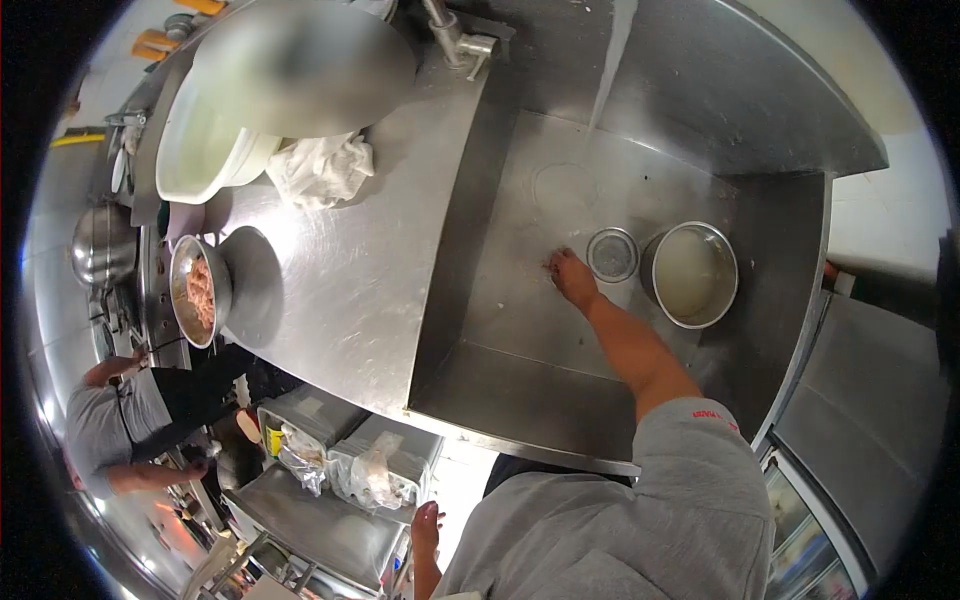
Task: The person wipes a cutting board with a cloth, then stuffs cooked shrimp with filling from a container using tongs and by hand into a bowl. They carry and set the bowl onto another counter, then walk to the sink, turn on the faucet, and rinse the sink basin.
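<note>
My right hand (572, 280) reaches down to the floor of a deep steel sink (520, 330). Its fingertips are bunched on the metal over small scraps, just left of a round drain strainer (612, 254). A steel bowl (693, 275) of cloudy water stands on the sink floor to the right of the strainer. My left hand (427, 525) hangs at my side below the counter edge, fingers loose and holding nothing. A thin stream of water (610, 60) runs down the sink's back wall.
A faucet (455, 40) stands at the sink's far corner. On the steel counter (340, 280) lie a white cloth (320, 168), a white basin (205, 150) and a bowl of minced meat (195, 290). Bagged containers (340, 450) sit below. Another person (110, 420) works at left.
</note>
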Demonstrator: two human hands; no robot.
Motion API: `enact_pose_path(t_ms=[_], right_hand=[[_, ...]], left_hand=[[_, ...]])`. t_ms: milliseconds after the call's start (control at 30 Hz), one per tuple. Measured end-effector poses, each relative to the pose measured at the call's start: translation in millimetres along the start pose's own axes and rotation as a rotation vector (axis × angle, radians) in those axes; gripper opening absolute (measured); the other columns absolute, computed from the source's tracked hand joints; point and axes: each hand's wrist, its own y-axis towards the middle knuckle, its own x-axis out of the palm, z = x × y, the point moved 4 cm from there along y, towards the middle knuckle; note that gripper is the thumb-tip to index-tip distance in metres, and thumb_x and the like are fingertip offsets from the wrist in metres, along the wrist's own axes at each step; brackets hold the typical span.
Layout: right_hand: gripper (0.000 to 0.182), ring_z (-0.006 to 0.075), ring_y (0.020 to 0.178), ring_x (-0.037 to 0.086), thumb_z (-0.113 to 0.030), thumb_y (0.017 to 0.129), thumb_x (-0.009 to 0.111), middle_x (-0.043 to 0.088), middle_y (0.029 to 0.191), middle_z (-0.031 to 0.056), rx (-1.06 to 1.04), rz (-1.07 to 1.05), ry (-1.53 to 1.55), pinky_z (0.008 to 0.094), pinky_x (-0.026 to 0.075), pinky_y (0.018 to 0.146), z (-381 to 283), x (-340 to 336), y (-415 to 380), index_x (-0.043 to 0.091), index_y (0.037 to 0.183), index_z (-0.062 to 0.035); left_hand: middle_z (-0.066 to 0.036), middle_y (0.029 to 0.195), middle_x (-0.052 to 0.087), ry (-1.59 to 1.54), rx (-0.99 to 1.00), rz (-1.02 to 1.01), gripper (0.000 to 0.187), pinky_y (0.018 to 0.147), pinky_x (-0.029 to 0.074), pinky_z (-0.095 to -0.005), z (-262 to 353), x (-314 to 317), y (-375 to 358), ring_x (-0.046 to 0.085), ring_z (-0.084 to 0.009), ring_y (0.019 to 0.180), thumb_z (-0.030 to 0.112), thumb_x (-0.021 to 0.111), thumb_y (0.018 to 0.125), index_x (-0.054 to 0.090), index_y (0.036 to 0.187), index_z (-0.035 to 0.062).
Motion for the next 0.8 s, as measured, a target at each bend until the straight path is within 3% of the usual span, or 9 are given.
enact_pose_path(t_ms=[33,100,233,367,433,567,633,700,800], right_hand=[[0.014,0.0353,0.087,0.056,-0.011,0.076,0.059,0.051,0.098,0.0166,-0.010,0.000,-0.003,0.0434,0.048,0.073,-1.9,2.8,7.5,0.054,0.088,-0.0063],[0.010,0.0358,0.087,0.056,-0.011,0.078,0.056,0.051,0.099,0.0166,0.205,0.132,0.079,0.0441,0.048,0.073,1.9,10.1,18.8,0.054,0.087,-0.0060],[0.010,0.0351,0.091,0.055,-0.011,0.081,0.053,0.051,0.101,0.0162,0.180,0.052,-0.025,0.0432,0.049,0.074,-49.2,18.7,20.0,0.054,0.090,-0.0060],[0.021,0.0303,0.100,0.054,-0.014,0.086,0.050,0.051,0.109,0.0150,-0.243,-0.127,-0.385,0.0380,0.050,0.078,-55.9,67.6,-19.8,0.054,0.104,-0.0037],[0.022,0.0284,0.098,0.055,-0.014,0.086,0.050,0.054,0.109,0.0149,-0.365,-0.425,-0.489,0.0352,0.049,0.080,-50.4,66.1,-44.3,0.055,0.102,-0.0013],[0.013,0.0223,0.085,0.060,-0.012,0.082,0.055,0.062,0.087,0.0120,-0.124,-0.595,-0.541,0.0305,0.049,0.074,-18.9,31.2,-66.3,0.061,0.088,-0.0019],[0.010,0.0157,0.073,0.058,-0.011,0.081,0.055,0.061,0.078,0.0068,0.338,-0.386,0.231,0.0283,0.048,0.069,-57.0,-38.8,-73.1,0.060,0.084,-0.0029],[0.007,0.0109,0.066,0.054,-0.010,0.081,0.055,0.057,0.072,0.0027,0.194,-0.249,0.515,0.0257,0.046,0.065,-68.6,-59.2,-63.6,0.059,0.083,-0.0042],[0.007,0.0093,0.069,0.052,-0.010,0.083,0.057,0.056,0.076,0.0007,0.063,-0.058,0.607,0.0232,0.044,0.066,-183.5,-127.5,-67.6,0.058,0.088,-0.0054]], left_hand=[[-0.009,0.094,0.062,-0.002,0.000,-0.008,0.035,0.063,0.049,-0.0284,0.1,2.3,-1.1,0.063,-0.0177,0.084,0.030,0.051,0.091,0.054,0.112,0.0017],[-0.009,0.095,0.062,-0.014,-0.020,-0.007,0.035,0.063,0.048,-0.0284,-13.4,3.6,-1.6,0.063,-0.0176,0.084,0.029,0.051,0.091,0.054,0.113,0.0017],[-0.009,0.096,0.063,-0.060,-0.080,-0.010,0.033,0.062,0.047,-0.0277,-42.7,1.4,1.6,0.063,-0.0168,0.084,0.027,0.052,0.090,0.054,0.113,0.0026],[-0.009,0.094,0.063,-0.080,-0.088,0.047,0.032,0.061,0.047,-0.0277,-46.5,2.5,-6.3,0.064,-0.0159,0.083,0.027,0.052,0.090,0.056,0.111,0.0032],[-0.009,0.093,0.063,-0.052,-0.047,0.052,0.032,0.061,0.047,-0.0273,-55.3,2.7,-3.9,0.064,-0.0162,0.083,0.027,0.051,0.090,0.056,0.111,0.0029],[-0.009,0.096,0.063,-0.079,0.020,0.042,0.033,0.062,0.048,-0.0274,-73.2,3.5,7.7,0.065,-0.0168,0.083,0.029,0.053,0.089,0.057,0.109,0.0030],[-0.008,0.094,0.064,-0.126,0.080,0.042,0.035,0.061,0.048,-0.0267,-90.5,0.5,16.8,0.065,-0.0172,0.081,0.030,0.055,0.088,0.058,0.109,0.0030],[-0.008,0.090,0.065,-0.131,0.105,0.062,0.034,0.064,0.049,-0.0276,-115.4,-3.9,30.2,0.065,-0.0171,0.079,0.031,0.055,0.087,0.060,0.105,0.0024],[-0.009,0.084,0.066,-0.123,0.178,0.131,0.034,0.072,0.049,-0.0302,-156.3,-13.2,45.1,0.064,-0.0180,0.076,0.034,0.057,0.086,0.063,0.098,0.0028]])
